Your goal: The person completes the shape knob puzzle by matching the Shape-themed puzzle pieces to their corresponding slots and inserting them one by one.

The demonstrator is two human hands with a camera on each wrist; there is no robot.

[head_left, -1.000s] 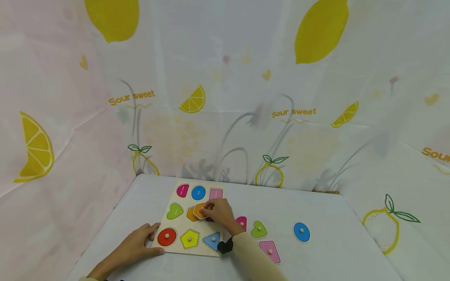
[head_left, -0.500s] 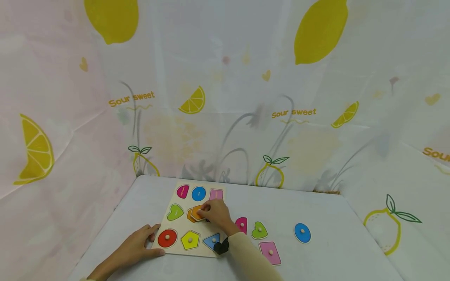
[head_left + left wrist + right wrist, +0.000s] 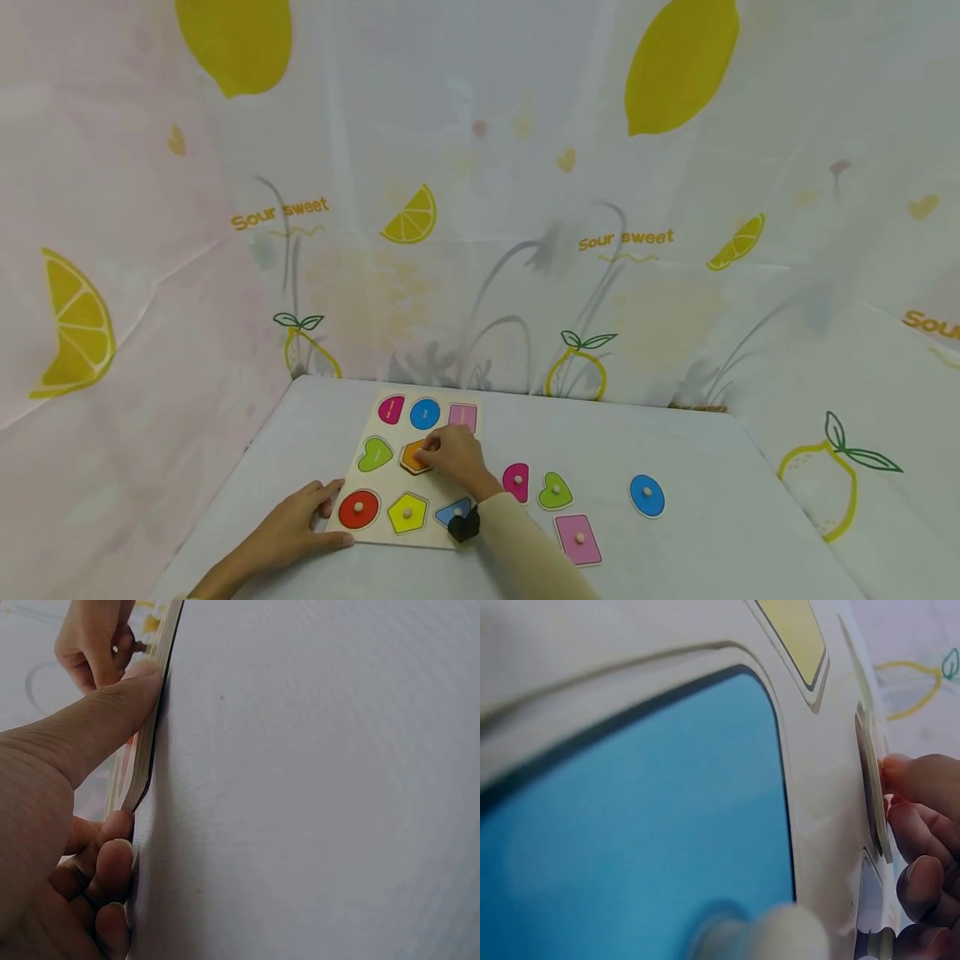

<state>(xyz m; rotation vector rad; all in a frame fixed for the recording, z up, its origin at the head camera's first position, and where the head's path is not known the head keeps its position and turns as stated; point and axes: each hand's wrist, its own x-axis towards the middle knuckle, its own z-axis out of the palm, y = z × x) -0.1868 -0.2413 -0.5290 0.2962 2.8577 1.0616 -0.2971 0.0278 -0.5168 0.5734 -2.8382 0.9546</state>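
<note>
The wooden peg puzzle board point(image 3: 375, 483) lies at the left of the table. My right hand point(image 3: 456, 454) pinches the orange hexagon piece point(image 3: 412, 454) by its knob, over the hexagon recess in the middle row. In the right wrist view this piece point(image 3: 872, 784) still stands slightly proud of the board. My left hand point(image 3: 288, 525) holds the board's near left corner, thumb point(image 3: 112, 720) along the front edge and fingers at the left side. Red circle point(image 3: 358, 508), yellow pentagon point(image 3: 407, 523) and blue triangle point(image 3: 450, 508) pieces sit in the near row. My right hand hides part of the middle row.
Right of the board lie loose knobbed pieces: a magenta semicircle point(image 3: 516, 475), a green heart point(image 3: 555, 497), a pink square point(image 3: 577, 552) and a blue circle point(image 3: 647, 492). Lemon-printed cloth walls point(image 3: 495, 292) stand behind and beside the white table point(image 3: 697, 550).
My right hand has moved slightly left with the orange hexagon piece, which now nearly covers its recess instead of lying offset to the right. The left hand has stayed in place.
</note>
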